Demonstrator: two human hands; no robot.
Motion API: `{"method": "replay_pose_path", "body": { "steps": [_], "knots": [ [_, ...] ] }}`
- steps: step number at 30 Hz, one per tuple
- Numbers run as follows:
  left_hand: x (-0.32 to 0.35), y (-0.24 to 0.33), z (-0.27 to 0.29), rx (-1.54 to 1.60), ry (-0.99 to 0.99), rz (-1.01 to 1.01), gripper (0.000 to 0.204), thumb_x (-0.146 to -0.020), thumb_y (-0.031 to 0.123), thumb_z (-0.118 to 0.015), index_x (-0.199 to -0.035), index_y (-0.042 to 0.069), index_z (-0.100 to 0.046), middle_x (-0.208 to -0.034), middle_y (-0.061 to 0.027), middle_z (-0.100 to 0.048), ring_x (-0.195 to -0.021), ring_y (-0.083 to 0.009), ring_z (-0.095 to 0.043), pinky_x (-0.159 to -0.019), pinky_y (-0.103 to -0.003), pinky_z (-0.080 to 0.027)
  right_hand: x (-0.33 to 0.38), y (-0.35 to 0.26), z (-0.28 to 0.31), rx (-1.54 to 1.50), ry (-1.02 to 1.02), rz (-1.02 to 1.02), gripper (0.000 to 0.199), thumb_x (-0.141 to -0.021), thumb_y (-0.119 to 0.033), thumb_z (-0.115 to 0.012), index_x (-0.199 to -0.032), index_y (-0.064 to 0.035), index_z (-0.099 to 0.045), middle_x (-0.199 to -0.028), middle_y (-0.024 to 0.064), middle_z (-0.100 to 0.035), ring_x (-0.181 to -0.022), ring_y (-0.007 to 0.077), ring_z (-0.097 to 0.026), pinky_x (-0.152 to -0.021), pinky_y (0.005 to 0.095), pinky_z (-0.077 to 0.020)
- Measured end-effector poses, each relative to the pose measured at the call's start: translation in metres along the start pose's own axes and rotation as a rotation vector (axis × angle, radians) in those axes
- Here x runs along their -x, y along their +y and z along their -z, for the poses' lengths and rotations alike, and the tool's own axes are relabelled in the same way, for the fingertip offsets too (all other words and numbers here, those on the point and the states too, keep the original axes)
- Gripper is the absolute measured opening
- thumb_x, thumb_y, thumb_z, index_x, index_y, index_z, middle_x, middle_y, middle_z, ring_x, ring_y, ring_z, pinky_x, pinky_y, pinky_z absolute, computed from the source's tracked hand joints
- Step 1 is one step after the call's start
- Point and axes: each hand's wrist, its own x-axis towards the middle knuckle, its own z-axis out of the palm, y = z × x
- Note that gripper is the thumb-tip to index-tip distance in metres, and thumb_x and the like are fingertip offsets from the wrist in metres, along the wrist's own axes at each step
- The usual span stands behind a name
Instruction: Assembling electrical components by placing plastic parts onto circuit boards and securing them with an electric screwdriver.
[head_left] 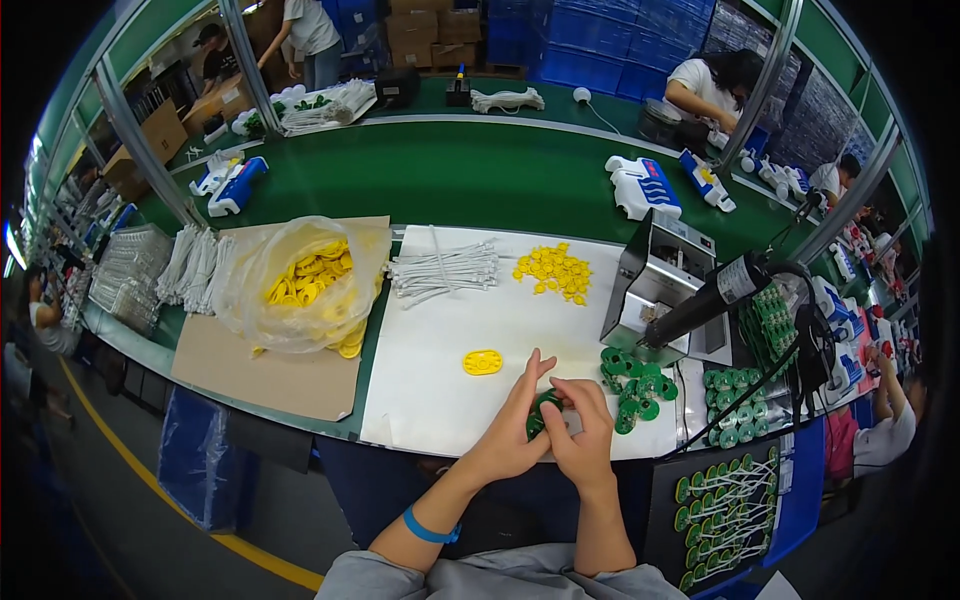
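Green round circuit boards point(541, 416) sit between my two hands over the front of the white work sheet; fingers cover part of them, so I cannot tell how many there are. My left hand point(508, 432), its forearm wearing a blue band, is closed round them from the left, index finger stretched upward. From the other side my right hand point(584, 432) closes on the same boards with thumb and curled fingers. Left of the hands, a yellow oval plastic part point(482, 362) lies alone on the sheet. A loose pile of green boards point(634, 385) lies just right of my right hand.
Beyond are white cable bundles point(445, 270), small yellow pieces point(553, 272) and a bag of yellow parts point(312, 280) on cardboard. A metal machine point(660, 285) with a black cylindrical tool point(705, 300) stands right. A rack of wired boards point(725, 515) is at lower right. Co-workers sit beyond the green conveyor point(430, 180).
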Motion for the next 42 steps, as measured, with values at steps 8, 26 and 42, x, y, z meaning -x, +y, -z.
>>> {"method": "replay_pose_path", "body": {
  "steps": [8,26,42],
  "knots": [
    [-0.003,0.012,0.006,0.145,-0.103,0.139,0.068,-0.094,-0.005,-0.066,-0.156,0.002,-0.040,-0.151,-0.0134,-0.050,-0.126,-0.0190,-0.058,-0.101,-0.032,-0.054,0.004,0.029,0.005,-0.293,0.107,-0.087,0.005,-0.103,-0.002,-0.058,-0.099,-0.0001,-0.059,-0.097,0.0060,-0.061,-0.088,0.0125,-0.056,-0.082,0.0257,-0.0471],
    [-0.010,-0.005,-0.001,0.067,-0.130,0.080,0.025,-0.093,-0.002,-0.075,-0.117,-0.009,-0.071,-0.111,-0.0149,-0.071,-0.096,-0.0191,-0.074,-0.085,-0.029,-0.062,0.005,0.059,-0.005,-0.156,0.243,-0.120,0.014,-0.106,-0.011,-0.057,-0.096,-0.0015,-0.056,-0.088,0.0055,-0.062,-0.076,0.0134,-0.054,-0.070,0.0278,-0.0450],
    [-0.013,-0.013,0.001,-0.089,-0.207,-0.138,0.020,-0.092,-0.002,-0.073,-0.111,-0.006,-0.072,-0.105,-0.0137,-0.072,-0.089,-0.0228,-0.072,-0.076,-0.033,-0.058,0.004,0.060,-0.006,-0.167,0.278,-0.171,0.044,-0.102,-0.010,-0.066,-0.065,-0.0018,-0.043,-0.054,-0.0020,-0.038,-0.055,0.0043,-0.032,-0.048,0.0289,-0.0240]
  ]
}}
